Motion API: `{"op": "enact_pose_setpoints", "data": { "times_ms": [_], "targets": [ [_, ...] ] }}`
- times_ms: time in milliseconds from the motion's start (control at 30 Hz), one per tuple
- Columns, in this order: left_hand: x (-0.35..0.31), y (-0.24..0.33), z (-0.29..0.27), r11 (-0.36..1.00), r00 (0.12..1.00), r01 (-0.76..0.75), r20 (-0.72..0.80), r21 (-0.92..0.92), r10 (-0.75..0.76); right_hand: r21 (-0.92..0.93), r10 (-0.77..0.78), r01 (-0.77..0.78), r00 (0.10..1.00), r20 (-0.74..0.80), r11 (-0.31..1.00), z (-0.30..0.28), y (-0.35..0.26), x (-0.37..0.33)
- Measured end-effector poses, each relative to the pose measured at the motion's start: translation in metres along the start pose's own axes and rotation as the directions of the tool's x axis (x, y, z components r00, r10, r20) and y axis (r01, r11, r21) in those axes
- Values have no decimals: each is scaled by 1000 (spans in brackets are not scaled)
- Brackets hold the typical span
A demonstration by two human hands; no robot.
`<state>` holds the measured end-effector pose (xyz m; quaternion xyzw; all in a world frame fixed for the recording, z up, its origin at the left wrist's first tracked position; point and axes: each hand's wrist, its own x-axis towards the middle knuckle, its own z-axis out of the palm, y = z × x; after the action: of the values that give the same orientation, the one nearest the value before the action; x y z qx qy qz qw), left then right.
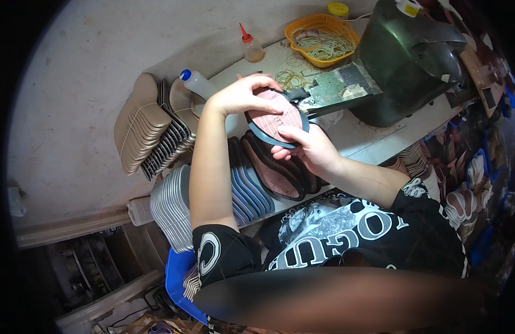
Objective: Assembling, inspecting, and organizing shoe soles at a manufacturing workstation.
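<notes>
Between my two hands is a shoe insole (271, 123) with a pink patterned face and a dark blue-grey edge. My left hand (243, 96) grips its far-left side, thumb lying across the pink face. At the near-right edge, my right hand (316, 149) pinches it, thumb on top and fingers beneath. The insole's far edge is right at the front end of a green machine's arm (344, 86), by a small black part (295, 94); whether it touches cannot be made out. The fingers under the insole are partly hidden.
Left of my arm stand tied beige insoles (141, 125), a silvery stack (171, 203) and blue-grey ones (249, 189); dark pink-faced insoles (274, 170) lie below my hands. Behind are a red-tipped bottle (253, 51), a blue-capped bottle (197, 83) and a yellow basket (319, 22) of bands.
</notes>
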<state>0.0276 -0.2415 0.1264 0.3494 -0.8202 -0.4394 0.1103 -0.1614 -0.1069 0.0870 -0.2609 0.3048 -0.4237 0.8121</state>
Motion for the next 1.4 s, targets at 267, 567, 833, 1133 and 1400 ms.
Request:
{"op": "enact_pose_setpoints", "data": {
  "times_ms": [267, 567, 833, 1133, 1400],
  "targets": [
    [9, 5, -21, 951, 931, 307, 197, 39, -309, -35, 20, -19, 999, 38, 999, -5, -10, 6],
    [-15, 3, -11, 948, 947, 318, 45, 0, -318, -50, 90, -88, 995, 50, 995, -8, -25, 8],
    [-45, 13, 14, 885, 869, 465, -198, 11, -454, -69, 118, -118, 993, -3, 991, -9, -36, 6],
    [-51, 46, 38, 694, 711, 685, -8, -223, -703, -305, 53, -38, 998, 42, 952, -22, -40, 6],
    [-53, 73, 71, 576, 667, 632, -13, -519, -745, -516, 153, -66, 980, 127, 854, -27, -36, -26]
  ]
}}
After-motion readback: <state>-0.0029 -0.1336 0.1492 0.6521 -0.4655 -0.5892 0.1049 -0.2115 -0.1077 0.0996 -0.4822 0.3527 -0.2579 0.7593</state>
